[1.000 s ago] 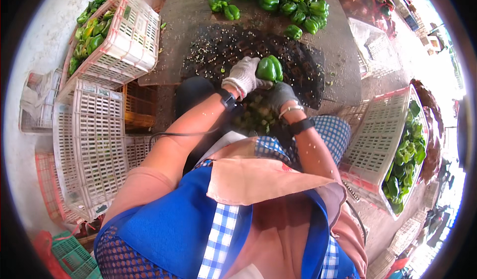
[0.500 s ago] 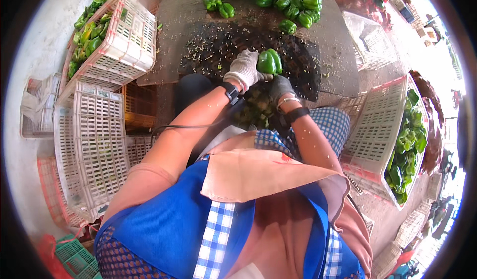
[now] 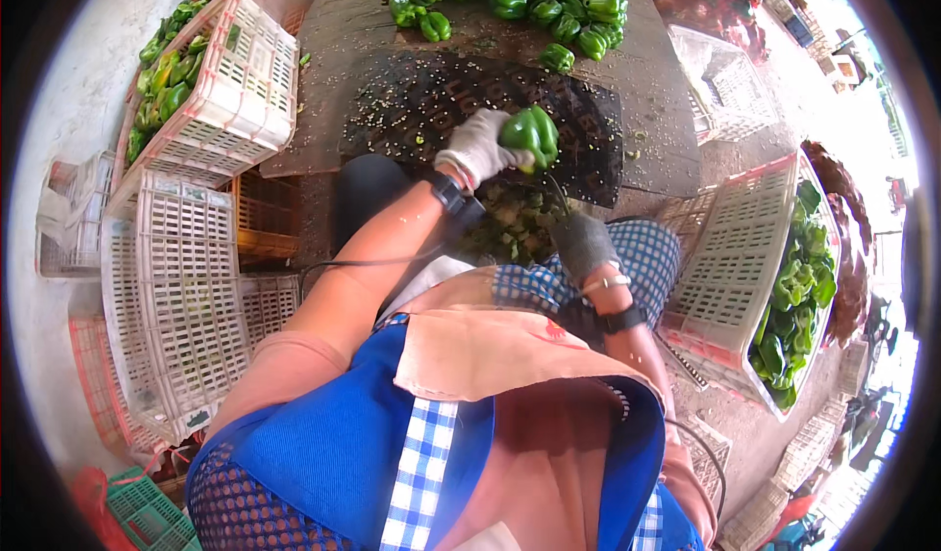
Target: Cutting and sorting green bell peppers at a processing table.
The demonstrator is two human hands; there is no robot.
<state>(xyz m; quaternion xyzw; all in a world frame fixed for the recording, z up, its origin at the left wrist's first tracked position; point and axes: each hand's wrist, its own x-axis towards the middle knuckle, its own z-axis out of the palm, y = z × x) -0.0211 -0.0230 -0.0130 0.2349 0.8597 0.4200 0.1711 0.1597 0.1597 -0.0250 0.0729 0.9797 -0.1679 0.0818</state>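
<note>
A glossy green bell pepper [image 3: 534, 137] hangs over the front of a dark mat [image 3: 407, 95] strewn with pale seeds. My left hand [image 3: 480, 146], in a whitish knitted glove, is closed around its left side and underside. Lower and to the right, near my checked knee, is my right hand [image 3: 584, 245] in a grey glove, apart from the pepper. Its fingers are curled around a thin dark tool [image 3: 559, 193] that points up toward the pepper; the tool's kind is not clear. Green and pale trimmings [image 3: 505, 220] lie below, between my knees.
Several whole bell peppers [image 3: 510, 2] are heaped at the far side of the board [image 3: 319, 100]. Crates with green pieces stand at the left [image 3: 235, 80] and right [image 3: 730, 257]. An upright crate [image 3: 191, 296] is at my near left; another white crate [image 3: 720, 80] is at the far right.
My right hand has drawn away from the pepper, down and to the right, exposing the thin dark tool. The pepper stays in my left hand, slightly lower and tilted.
</note>
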